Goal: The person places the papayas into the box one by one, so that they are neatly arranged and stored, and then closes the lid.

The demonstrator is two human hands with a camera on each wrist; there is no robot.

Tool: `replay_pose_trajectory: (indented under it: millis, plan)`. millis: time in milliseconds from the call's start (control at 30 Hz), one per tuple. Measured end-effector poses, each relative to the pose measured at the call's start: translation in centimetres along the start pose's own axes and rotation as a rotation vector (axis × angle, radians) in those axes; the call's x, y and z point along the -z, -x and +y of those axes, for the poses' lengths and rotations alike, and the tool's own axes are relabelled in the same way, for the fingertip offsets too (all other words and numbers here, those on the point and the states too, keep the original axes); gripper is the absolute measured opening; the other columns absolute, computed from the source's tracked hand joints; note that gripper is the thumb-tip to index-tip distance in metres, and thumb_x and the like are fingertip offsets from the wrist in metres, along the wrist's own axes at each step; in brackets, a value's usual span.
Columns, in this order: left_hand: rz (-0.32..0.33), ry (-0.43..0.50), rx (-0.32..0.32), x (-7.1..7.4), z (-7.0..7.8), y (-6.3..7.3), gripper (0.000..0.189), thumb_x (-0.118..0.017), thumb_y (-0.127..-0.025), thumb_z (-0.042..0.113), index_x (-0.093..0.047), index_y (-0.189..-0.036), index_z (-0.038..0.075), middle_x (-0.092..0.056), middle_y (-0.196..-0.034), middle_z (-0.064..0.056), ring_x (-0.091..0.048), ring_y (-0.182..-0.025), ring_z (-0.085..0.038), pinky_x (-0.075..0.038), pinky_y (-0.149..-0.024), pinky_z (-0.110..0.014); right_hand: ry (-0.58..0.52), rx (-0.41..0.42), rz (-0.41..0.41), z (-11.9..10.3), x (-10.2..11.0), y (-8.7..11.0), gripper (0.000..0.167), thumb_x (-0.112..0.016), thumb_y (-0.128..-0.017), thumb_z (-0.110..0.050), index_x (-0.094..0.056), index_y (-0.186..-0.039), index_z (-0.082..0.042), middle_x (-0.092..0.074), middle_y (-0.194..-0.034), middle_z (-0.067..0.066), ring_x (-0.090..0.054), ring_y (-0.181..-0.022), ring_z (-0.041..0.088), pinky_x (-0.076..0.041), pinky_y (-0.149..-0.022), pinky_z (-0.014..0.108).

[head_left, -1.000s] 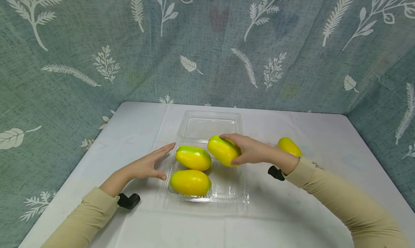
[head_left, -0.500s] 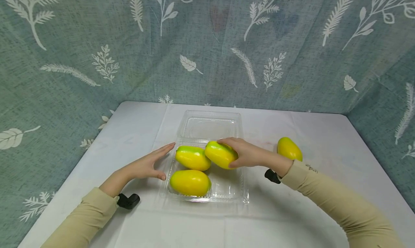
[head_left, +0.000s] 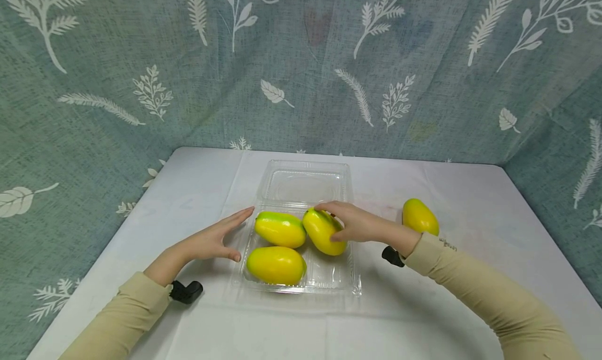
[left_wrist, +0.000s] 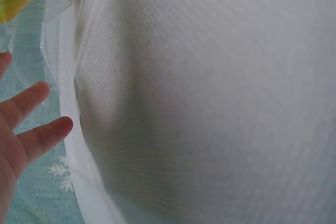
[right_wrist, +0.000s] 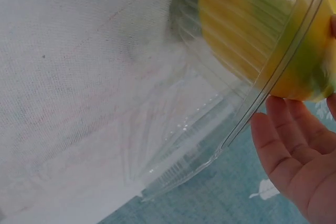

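Head: white cloth (head_left: 263, 331), leafy curtain (head_left: 291, 51); left fingers (head_left: 239, 218) spread, empty (right fingers (right_wrist: 287, 136) clasp fruit (head_left: 324, 235)).

Left hand (head_left: 213, 241) spread, right hand (head_left: 355, 222) gripping; 2 of 2 in view.
Left thumb stands apart from the fingers; left forearm (head_left: 119, 313), sleeved, slants up from lower left. Right thumb opposes the curved fingers; right forearm (head_left: 463, 268), also sleeved, extends from lower right.

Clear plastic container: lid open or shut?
Open. The lid lies folded back beyond the base, and the nearest yellow fruit sits uncovered.
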State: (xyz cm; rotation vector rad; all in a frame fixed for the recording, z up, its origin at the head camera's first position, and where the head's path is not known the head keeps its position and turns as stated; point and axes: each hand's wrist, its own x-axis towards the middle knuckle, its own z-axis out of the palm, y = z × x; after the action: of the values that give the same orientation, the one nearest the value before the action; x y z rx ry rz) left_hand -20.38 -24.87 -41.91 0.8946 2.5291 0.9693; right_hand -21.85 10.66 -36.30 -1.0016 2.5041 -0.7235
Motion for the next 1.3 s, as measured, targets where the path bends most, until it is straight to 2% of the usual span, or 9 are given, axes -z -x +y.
replay_pose_trajectory:
  millis: [233, 700, 1067, 1300]
  plan:
    - [-0.001, -0.009, -0.001, 0.1, 0.0, 0.0, 0.109, -0.074, -0.065, 0.051, -0.016, -0.147, 0.011, -0.013, -0.153, -0.013, -0.016, -0.136, -0.04, -0.021, -0.102, -0.063, 0.031, 0.009, -0.021, -0.2, 0.4, -0.3, 0.064, -0.067, -0.08, -0.002, -0.038, -0.136, -0.004, -0.041, -0.139, 0.012, -0.042, -0.124, 0.029, -0.036, -0.102, 0.042]
    - [-0.003, -0.008, 0.015, 0.0, 0.2, 0.1, 0.108, -0.076, -0.066, 0.048, -0.015, -0.148, 0.013, -0.013, -0.153, -0.013, -0.016, -0.137, -0.039, -0.021, -0.103, -0.063, -0.021, -0.005, -0.014, 0.2, 0.9, 0.1, 0.065, -0.067, -0.081, -0.002, -0.036, -0.138, -0.005, -0.039, -0.141, 0.011, -0.044, -0.121, 0.032, -0.038, -0.1, 0.043]
    - [0.0, -0.017, 0.01, -0.1, 0.1, 0.1, 0.108, -0.076, -0.066, 0.046, -0.014, -0.148, 0.013, -0.012, -0.153, -0.013, -0.015, -0.137, -0.04, -0.021, -0.103, -0.062, -0.048, -0.039, 0.087, 1.5, 3.9, 2.8, 0.069, -0.067, -0.082, -0.005, -0.032, -0.141, -0.007, -0.035, -0.143, 0.014, -0.042, -0.122, 0.035, -0.041, -0.094, 0.049]
    - [0.0, -0.016, 0.009, -0.1, 0.0, 0.1, 0.108, -0.075, -0.066, 0.05, -0.014, -0.148, 0.015, -0.012, -0.153, -0.012, -0.015, -0.137, -0.039, -0.021, -0.103, -0.062, -0.05, -0.1, 0.165, 3.2, 6.1, 5.3, 0.07, -0.067, -0.082, -0.006, -0.03, -0.142, -0.007, -0.034, -0.143, 0.018, -0.04, -0.122, 0.037, -0.036, -0.097, 0.055]
